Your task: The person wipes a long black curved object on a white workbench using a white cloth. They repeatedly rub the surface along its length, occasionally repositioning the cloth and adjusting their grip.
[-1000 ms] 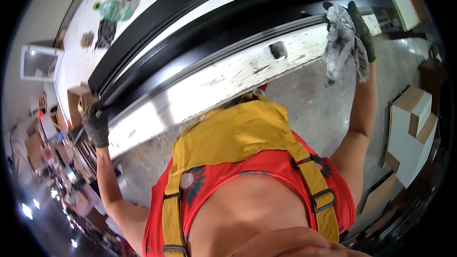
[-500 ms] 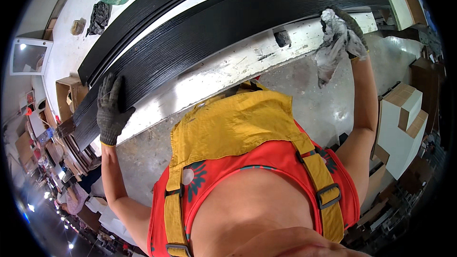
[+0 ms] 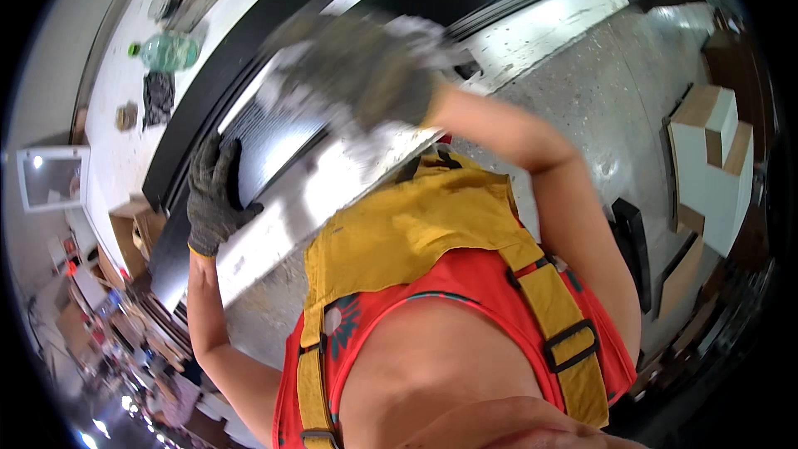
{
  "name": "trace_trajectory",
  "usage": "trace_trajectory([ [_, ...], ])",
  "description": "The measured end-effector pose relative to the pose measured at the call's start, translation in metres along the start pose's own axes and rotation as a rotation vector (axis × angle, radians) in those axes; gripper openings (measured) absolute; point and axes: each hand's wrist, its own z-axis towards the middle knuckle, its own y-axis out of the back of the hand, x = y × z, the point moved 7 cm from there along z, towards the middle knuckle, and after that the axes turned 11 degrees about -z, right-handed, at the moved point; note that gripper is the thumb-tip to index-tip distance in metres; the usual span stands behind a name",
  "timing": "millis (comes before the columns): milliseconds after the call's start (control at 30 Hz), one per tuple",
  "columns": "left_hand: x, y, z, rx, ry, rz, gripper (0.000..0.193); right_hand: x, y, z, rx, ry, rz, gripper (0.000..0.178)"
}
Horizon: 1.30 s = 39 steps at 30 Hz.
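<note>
A long black wood-grained board [image 3: 278, 137] lies on the white workbench [image 3: 349, 158]. My left hand [image 3: 218, 195], in a dark grey knit glove, rests on the board's left part with its fingers stretched out. Over the middle of the board, smeared by motion, is my gloved right hand [image 3: 366, 75]. A crumpled white rag [image 3: 420, 33] is in it, showing at both sides of the glove. The hand and rag hide part of the board. Behind lies a second long black board [image 3: 195, 112], roughly alongside the first.
At the back left stand a greenish plastic bottle [image 3: 170, 52], a crumpled black bag [image 3: 158, 98] and a small brownish lump [image 3: 126, 116]. An open cardboard box [image 3: 137, 233] sits beyond the boards' left end. White and brown cartons [image 3: 706, 175] stand on the floor at right.
My right hand has swept left with the rag, from the board's right end to its middle. My left hand stays on the left part. The view has turned somewhat.
</note>
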Motion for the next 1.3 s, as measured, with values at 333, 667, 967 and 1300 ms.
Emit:
trace_trajectory([
  [333, 0.008, -0.005, 0.002, -0.042, 0.011, 0.097, 0.100, -0.076, 0.059, -0.010, 0.404, -0.351, -1.240, 0.062],
  [667, 0.003, -0.003, 0.003, -0.062, -0.079, 0.187, 0.096, -0.176, 0.457, -0.065, 0.017, -0.379, -1.766, 0.031],
  [967, 0.013, -0.007, 0.003, 0.017, -0.060, 0.177, 0.097, -0.240, 0.683, -0.094, -0.311, -1.278, -1.721, 0.056],
  [1300, 0.011, -0.009, 0.003, 0.016, -0.041, 0.208, 0.095, -0.198, 0.594, -0.088, -0.467, -0.796, -1.726, 0.043],
])
